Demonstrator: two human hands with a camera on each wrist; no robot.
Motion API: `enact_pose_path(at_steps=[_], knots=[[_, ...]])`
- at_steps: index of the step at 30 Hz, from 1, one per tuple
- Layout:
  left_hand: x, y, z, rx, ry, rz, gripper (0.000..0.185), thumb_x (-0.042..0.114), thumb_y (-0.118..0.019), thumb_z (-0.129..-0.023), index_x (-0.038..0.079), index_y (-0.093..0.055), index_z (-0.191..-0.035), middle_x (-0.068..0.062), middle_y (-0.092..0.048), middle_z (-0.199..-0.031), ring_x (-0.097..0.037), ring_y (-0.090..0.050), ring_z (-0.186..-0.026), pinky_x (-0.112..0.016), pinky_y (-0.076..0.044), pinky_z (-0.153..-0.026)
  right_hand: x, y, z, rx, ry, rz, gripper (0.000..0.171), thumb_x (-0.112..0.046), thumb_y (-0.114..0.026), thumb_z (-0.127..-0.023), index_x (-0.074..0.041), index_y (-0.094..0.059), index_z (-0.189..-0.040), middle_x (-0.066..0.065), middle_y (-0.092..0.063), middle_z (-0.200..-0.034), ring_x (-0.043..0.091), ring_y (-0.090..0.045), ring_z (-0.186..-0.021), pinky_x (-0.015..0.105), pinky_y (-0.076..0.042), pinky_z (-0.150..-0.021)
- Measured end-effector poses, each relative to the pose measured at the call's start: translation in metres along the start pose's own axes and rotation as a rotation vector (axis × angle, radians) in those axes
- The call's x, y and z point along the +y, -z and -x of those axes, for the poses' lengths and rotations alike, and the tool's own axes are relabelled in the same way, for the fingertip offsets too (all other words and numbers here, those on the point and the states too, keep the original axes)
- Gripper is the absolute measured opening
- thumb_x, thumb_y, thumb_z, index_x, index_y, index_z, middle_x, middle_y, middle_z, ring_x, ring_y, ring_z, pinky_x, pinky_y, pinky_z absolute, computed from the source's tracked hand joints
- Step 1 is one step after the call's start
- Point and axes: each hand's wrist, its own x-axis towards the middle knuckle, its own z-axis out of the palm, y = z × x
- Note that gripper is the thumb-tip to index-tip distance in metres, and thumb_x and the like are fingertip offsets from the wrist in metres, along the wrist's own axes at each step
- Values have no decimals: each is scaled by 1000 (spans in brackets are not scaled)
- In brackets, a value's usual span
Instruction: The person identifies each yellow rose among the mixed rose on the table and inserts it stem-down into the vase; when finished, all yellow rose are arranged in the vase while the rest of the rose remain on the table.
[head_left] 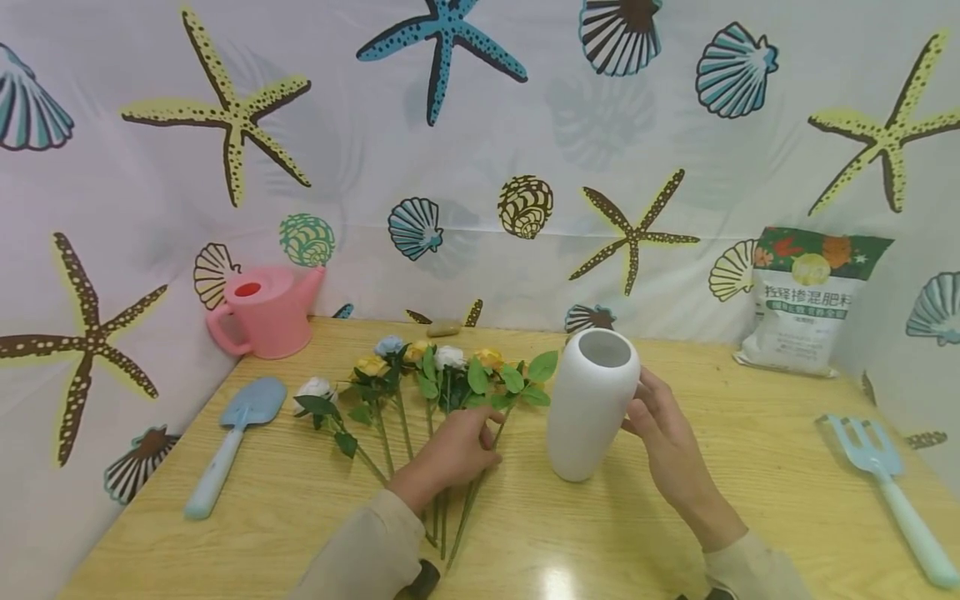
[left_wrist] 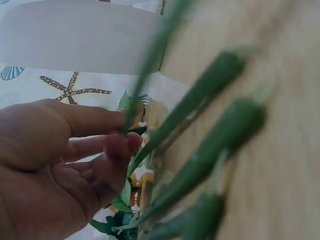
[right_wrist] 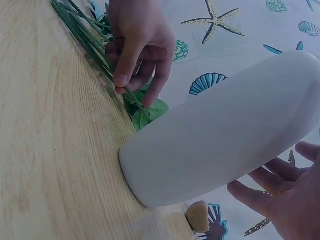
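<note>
A: Status on the left hand (head_left: 459, 450)?
B: Thumb and fingertips pinching one green stem (head_left: 467, 510), rightmost of the row. Grip is partway along it; the lower end runs out below the hand toward the person, leaves beyond the fingertips.
A: Other flowers (head_left: 450, 358)?
B: Lying on the table (head_left: 517, 533), fanned out, blooms away from the person. Stems pass under and left of that hand. White, yellow and blue heads (left wrist view blurs the nearest stems).
A: Right hand (head_left: 671, 446)?
B: Fingers apart, loosely bent, just at the right side of the white vase (head_left: 588, 412). Can't tell if the fingertips actually touch.
A: Vase position?
B: Standing on the table between the hands, mouth up, right of the pinched stem.
A: Surroundings?
B: Pink watering can (head_left: 273, 317) back left, trowel (head_left: 236, 442) left of the flowers, hand fork (head_left: 885, 483) far right, printed bag (head_left: 810, 304) back right.
</note>
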Motion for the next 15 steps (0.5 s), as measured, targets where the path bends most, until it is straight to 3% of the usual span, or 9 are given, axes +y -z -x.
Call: enact_pose_path(at_steps=[8, 12, 15], knots=[[11, 11, -1, 69, 39, 144, 46, 3, -70, -92, 0, -56, -136, -6, -63, -90, -13, -58, -68, -29, -51, -61, 0, 2, -1, -12, 5, 17, 45, -12, -40, -109, -7, -34, -154, 21, -45, -151, -9, -49, -125, 15, -49, -93], [25, 21, 1, 154, 35, 383, 47, 2, -67, -95, 4, -53, -140, -11, -64, -98, -16, -61, -69, -33, -55, -62, 0, 2, -1, -4, 3, 60, 45, -12, -44, -108, -9, -36, -153, 19, -46, -153, -9, -47, -128, 14, -48, -95], [38, 30, 1, 249, 23, 614, 51, -1, -66, -95, 8, -50, -143, -14, -65, -104, -15, -66, -75, -34, -56, -64, 0, 1, -1, 5, -5, 81, 45, -12, -45, -108, -9, -37, -152, 18, -46, -153, 10, -50, -135, 15, -47, -95]])
